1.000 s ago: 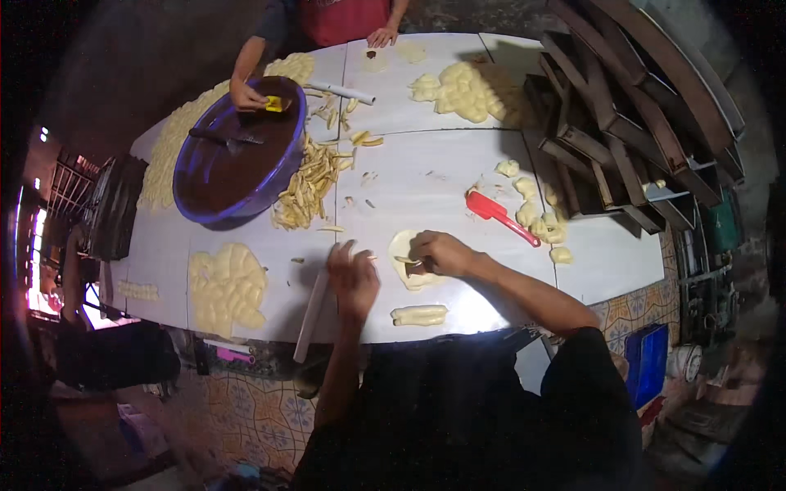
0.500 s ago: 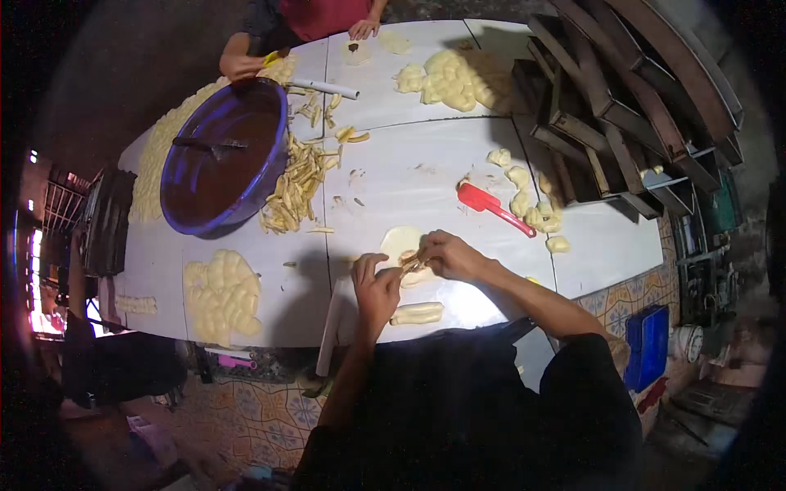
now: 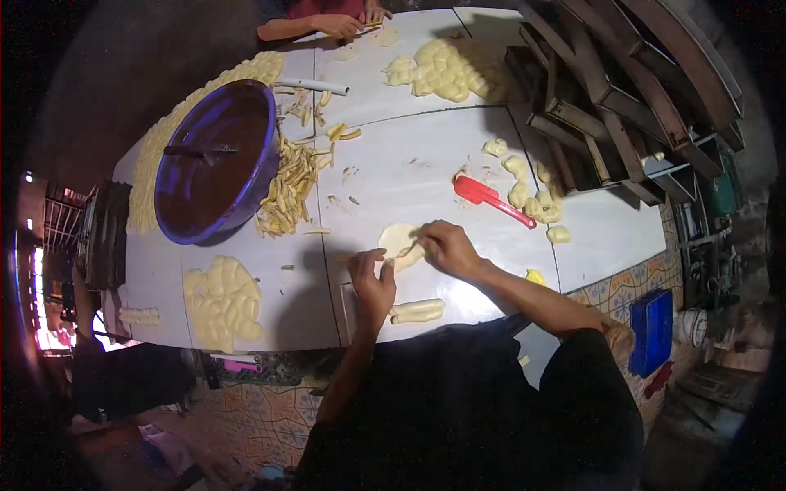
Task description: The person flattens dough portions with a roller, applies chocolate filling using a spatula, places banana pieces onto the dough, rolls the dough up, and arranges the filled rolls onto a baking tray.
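A flat disc of pale dough (image 3: 398, 236) lies on the white table in front of me, its near edge folded up over the filling. My left hand (image 3: 373, 283) pinches the left end of that fold. The right end is pinched between the fingers of my right hand (image 3: 451, 249). Only a trace of brown filling shows at the fold. Just nearer to me rest rolled dough pieces (image 3: 417, 312), side by side. A red spatula (image 3: 491, 199) lies beyond my right hand, its blade smeared brown.
Left of centre stands a purple tub (image 3: 260, 176) of brown filling, beside a heap of banana strips (image 3: 291, 188). Dough lumps (image 3: 223, 301) sit near left, more dough (image 3: 446, 72) far off. Stacked metal pans (image 3: 606, 106) crowd the right. A co-worker's hands (image 3: 340, 26) work across the table.
The dough's near edge has come up over the filling, which was exposed before. Across the table, the co-worker's hand has left the tub's rim and joined the other hand further right.
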The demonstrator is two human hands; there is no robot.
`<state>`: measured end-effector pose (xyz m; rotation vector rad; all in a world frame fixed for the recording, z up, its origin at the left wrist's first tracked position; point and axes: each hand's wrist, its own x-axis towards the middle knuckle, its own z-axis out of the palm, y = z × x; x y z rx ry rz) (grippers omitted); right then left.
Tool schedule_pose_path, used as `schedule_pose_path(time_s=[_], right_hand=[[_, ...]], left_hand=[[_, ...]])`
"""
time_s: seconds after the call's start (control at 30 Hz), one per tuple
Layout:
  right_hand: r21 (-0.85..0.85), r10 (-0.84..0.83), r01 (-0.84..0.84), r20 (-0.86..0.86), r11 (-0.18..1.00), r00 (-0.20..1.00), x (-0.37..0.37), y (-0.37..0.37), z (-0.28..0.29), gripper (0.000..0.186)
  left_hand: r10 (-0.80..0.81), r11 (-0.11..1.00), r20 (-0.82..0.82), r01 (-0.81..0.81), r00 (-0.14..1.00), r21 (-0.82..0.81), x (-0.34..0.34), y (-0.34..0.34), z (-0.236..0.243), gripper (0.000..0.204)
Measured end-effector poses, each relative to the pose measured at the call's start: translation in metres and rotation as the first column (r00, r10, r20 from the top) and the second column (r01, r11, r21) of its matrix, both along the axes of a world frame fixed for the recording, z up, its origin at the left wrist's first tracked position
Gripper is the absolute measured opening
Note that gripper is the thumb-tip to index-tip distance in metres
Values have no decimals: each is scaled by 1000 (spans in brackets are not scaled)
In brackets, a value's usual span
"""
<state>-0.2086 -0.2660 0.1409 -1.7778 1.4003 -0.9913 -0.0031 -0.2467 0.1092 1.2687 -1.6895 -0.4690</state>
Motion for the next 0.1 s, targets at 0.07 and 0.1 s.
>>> schedule_pose_path(time_s=[0.07,0.1], right_hand=[[-77,68,-73,-63,994,996,-2,-3,-12,16],[-151,130,-150,-135,977,982,-6,-7,-20,19]], left_hand=[[18,1000,123,-16,992,-14,4,-1,-3,14],[13,1000,125,-12,992,-14,3,-3,-3,14]])
